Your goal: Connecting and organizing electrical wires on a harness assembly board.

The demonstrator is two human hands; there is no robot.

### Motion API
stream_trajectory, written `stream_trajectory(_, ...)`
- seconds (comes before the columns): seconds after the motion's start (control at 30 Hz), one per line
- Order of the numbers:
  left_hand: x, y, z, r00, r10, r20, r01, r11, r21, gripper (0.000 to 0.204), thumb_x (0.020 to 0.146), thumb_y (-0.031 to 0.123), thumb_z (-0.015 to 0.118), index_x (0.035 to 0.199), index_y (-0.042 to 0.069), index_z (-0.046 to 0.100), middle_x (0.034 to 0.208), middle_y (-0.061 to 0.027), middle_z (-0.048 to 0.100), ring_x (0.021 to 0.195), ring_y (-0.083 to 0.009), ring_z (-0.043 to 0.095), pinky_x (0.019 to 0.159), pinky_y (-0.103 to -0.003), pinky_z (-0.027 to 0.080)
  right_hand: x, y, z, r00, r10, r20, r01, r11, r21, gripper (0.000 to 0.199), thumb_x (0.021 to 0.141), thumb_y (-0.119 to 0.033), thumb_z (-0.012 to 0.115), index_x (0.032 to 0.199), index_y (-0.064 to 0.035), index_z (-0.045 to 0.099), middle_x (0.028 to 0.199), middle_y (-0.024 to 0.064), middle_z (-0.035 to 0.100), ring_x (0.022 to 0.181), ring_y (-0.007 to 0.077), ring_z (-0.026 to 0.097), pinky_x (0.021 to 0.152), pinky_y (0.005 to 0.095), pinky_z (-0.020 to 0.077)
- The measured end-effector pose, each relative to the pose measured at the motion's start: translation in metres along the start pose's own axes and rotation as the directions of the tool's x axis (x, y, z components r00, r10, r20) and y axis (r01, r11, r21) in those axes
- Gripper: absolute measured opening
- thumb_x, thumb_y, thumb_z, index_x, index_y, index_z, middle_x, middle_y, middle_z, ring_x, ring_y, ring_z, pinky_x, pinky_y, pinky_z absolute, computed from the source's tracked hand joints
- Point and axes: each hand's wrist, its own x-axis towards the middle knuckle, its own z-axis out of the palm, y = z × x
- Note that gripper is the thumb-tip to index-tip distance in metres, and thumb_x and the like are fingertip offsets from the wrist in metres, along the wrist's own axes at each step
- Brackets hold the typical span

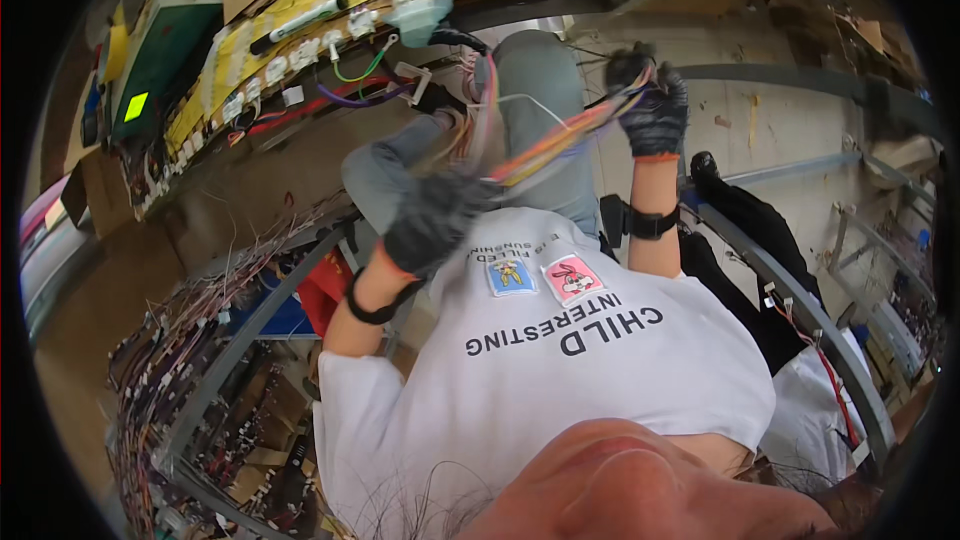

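A bundle of loose wires (pixel 572 140), yellow, orange, pink and purple, stretches slantwise between my two hands above my lap. My right hand (pixel 650 105), in a dark striped glove with an orange cuff, is closed around its upper end. At the lower end is my left hand (pixel 435 222), gloved alike and smeared by motion; the wires run into its grip, though single fingers do not show. A thin white wire (pixel 530 100) loops out beside the bundle. Beyond it, more pink wires (pixel 488 90) hang from the board's edge.
A board with yellow tape (pixel 285 35) carries white connectors (pixel 300 60) and a marker pen (pixel 298 26). Green and purple wires hang off its edge. Wire harnesses (pixel 165 370) hang at the left behind a metal rail (pixel 240 325). Dark trousers (pixel 760 225) show at the right.
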Motion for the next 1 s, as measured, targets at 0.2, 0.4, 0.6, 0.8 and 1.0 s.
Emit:
stream_trajectory(0.2,-0.028,-0.037,-0.042,0.910,-0.349,-0.224,0.412,0.824,0.390,0.039,0.081,0.010,0.058,0.119,0.003,0.054,0.103,-0.0164,0.058,0.095,-0.0298,0.056,0.086,-0.040,0.044,0.005,-0.039,-0.041,0.980,-0.194,0.038,0.194,0.981,0.004,0.006,0.089,-0.007,0.053,0.090,-0.0044,0.048,0.056,-0.0039,0.036,0.048,0.0085,0.033,0.057,0.0260,0.0385)
stream_trajectory(0.4,0.076,0.031,0.010,0.967,-0.141,-0.214,0.068,0.946,-0.316,0.036,0.075,0.024,0.069,0.101,0.001,0.061,0.100,-0.0193,0.061,0.096,-0.0341,0.057,0.089,-0.040,0.043,-0.095,0.068,-0.048,0.757,0.042,0.653,0.601,-0.437,-0.669,0.022,0.090,-0.018,0.050,0.102,-0.0005,0.053,0.096,0.0140,0.060,0.088,0.0272,0.058,0.084,0.0374,0.0456)
stream_trajectory(0.6,0.091,0.001,0.069,0.910,-0.258,0.323,0.414,0.557,-0.720,0.028,0.083,0.004,0.050,0.110,0.000,0.054,0.091,-0.0137,0.062,0.081,-0.0284,0.059,0.074,-0.034,0.047,-0.110,0.066,0.029,0.816,0.560,0.146,0.550,-0.673,-0.494,0.014,0.078,-0.015,0.062,0.089,-0.0073,0.064,0.077,0.0108,0.063,0.068,0.0295,0.061,0.063,0.0356,0.0494)
stream_trajectory(0.8,0.083,-0.017,0.095,0.899,-0.424,0.111,0.337,0.506,-0.794,0.021,0.083,0.006,0.050,0.101,0.002,0.059,0.080,-0.0142,0.063,0.073,-0.0280,0.060,0.070,-0.037,0.047,-0.061,0.068,0.074,0.614,0.064,0.787,0.505,-0.798,-0.329,0.028,0.073,-0.014,0.072,0.101,-0.0093,0.067,0.086,0.0085,0.064,0.088,0.0235,0.058,0.078,0.0347,0.0460)
stream_trajectory(1.0,0.103,-0.043,0.066,0.972,-0.110,0.208,0.199,0.855,-0.478,0.027,0.082,0.004,0.056,0.109,0.002,0.056,0.100,-0.0123,0.061,0.087,-0.0215,0.058,0.081,-0.037,0.046,-0.033,0.105,0.059,0.916,-0.003,0.401,0.399,-0.091,-0.912,0.024,0.083,-0.014,0.066,0.104,-0.0040,0.063,0.087,0.0074,0.065,0.074,0.0119,0.061,0.066,0.0259,0.0493)
